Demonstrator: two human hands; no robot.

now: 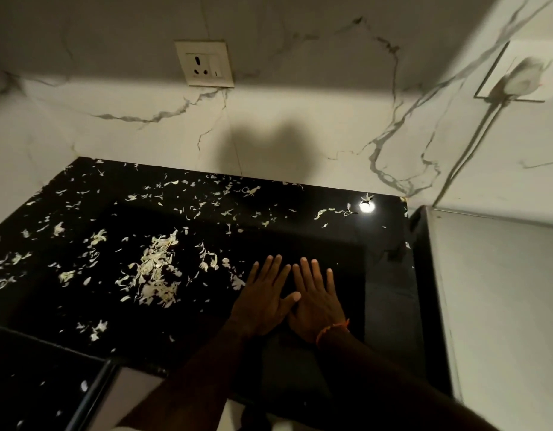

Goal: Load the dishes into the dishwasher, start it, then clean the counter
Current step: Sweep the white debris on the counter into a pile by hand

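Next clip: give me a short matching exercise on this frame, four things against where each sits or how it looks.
Things:
1. hands
2. peel pile
3. socket
4. light glare

Descriptions:
A. on the wall above the counter
B. flat on the counter, side by side
C. bright spot near the counter's back right corner
D. pale heap left of the hands

Pairs: 1-B, 2-D, 3-A, 4-C

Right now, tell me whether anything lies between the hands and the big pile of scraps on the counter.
Only smaller scattered scraps lie between the left hand and the big pile. The right hand lies flat beside the left, farther away.
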